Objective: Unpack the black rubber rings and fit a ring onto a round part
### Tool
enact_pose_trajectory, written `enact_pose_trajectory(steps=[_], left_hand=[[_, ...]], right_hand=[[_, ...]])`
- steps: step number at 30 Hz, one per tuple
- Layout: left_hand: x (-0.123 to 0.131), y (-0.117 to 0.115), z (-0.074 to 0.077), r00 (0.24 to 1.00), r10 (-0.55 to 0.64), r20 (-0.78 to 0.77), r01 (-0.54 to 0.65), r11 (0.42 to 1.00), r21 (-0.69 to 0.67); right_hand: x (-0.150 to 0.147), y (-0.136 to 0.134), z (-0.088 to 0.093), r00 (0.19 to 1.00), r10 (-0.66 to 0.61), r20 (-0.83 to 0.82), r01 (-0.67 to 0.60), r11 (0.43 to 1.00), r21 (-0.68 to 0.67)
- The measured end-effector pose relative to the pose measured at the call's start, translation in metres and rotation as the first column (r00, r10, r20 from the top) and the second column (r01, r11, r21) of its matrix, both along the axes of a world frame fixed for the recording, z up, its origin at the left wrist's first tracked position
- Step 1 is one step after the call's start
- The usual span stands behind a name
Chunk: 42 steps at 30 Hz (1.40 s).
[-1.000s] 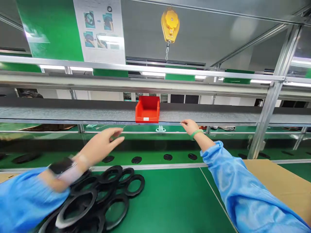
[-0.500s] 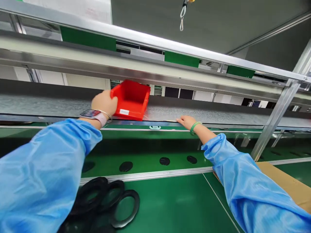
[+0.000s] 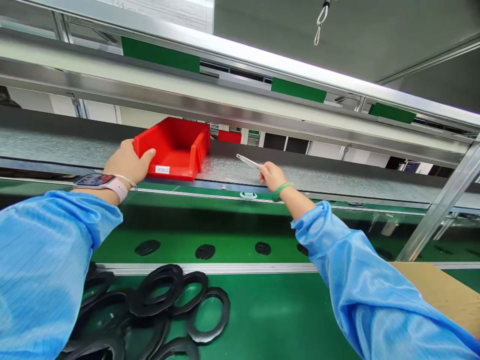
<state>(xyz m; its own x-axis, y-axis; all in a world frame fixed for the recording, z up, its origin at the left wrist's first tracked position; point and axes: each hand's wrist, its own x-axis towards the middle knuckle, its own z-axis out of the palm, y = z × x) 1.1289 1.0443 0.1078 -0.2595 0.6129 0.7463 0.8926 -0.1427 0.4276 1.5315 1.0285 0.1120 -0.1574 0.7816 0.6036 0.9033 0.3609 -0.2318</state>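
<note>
Change: a second ago the left hand (image 3: 125,162) was in the air over the ring pile and the red bin (image 3: 172,148) sat square on the shelf; half a second ago the hand reached the bin's left wall. Now the bin stands further left and turned, its open front angled toward the person.
Change, right side: the right hand (image 3: 272,175) lay flat at the shelf edge in both earlier frames; now it holds a thin metal tool (image 3: 247,161) — tweezers, by the look of it — lifted off the shelf (image 3: 337,177).
Meaning: the bin looks to be under the left hand's control and being shifted along the shelf, while the right hand has armed itself with the tool.
Left hand: curled around the bin's near left corner, thumb on the front lip, the other fingers mostly hidden behind the wall.
Right hand: fingers pressed together in a pinch on the tool's near end, its tip pointing up and left toward the bin.
Red bin: bright red plastic, open-topped with a low front, a small white label on the front face; its inside shows no contents from this angle. It rests on the grey textured shelf, above the green belt (image 3: 232,235).
Nearby: a heap of black rubber rings (image 3: 176,295) on the green bench — more dark discs ride the belt.
</note>
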Motion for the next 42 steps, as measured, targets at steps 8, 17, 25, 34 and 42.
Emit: enact_pose_trajectory(steps=[8, 17, 25, 34, 42], left_hand=[[0.032, -0.069, -0.033, 0.997, -0.017, -0.078, 0.047, 0.916, 0.399], [0.010, -0.044, -0.049, 0.965, -0.198, -0.171, 0.200, 0.980, -0.004], [0.009, -0.012, -0.038, 0.980, -0.194, -0.043, 0.189, 0.976, -0.110], [0.058, -0.061, -0.040, 0.997, -0.052, -0.056, 0.070, 0.917, 0.393], [0.116, -0.083, -0.035, 0.847, -0.187, -0.498, 0.393, 0.852, 0.348]], right_hand=[[-0.046, 0.004, -0.014, 0.996, 0.076, 0.055, -0.075, 0.997, -0.017], [0.010, -0.014, -0.013, 0.997, -0.040, 0.071, 0.034, 0.996, 0.080], [0.103, -0.031, -0.012, 0.971, -0.171, 0.166, 0.201, 0.961, -0.190], [0.086, -0.033, -0.005, 0.975, 0.009, 0.220, 0.045, 0.969, -0.241], [0.051, -0.035, 0.003, 0.927, 0.012, 0.374, 0.098, 0.957, -0.274]])
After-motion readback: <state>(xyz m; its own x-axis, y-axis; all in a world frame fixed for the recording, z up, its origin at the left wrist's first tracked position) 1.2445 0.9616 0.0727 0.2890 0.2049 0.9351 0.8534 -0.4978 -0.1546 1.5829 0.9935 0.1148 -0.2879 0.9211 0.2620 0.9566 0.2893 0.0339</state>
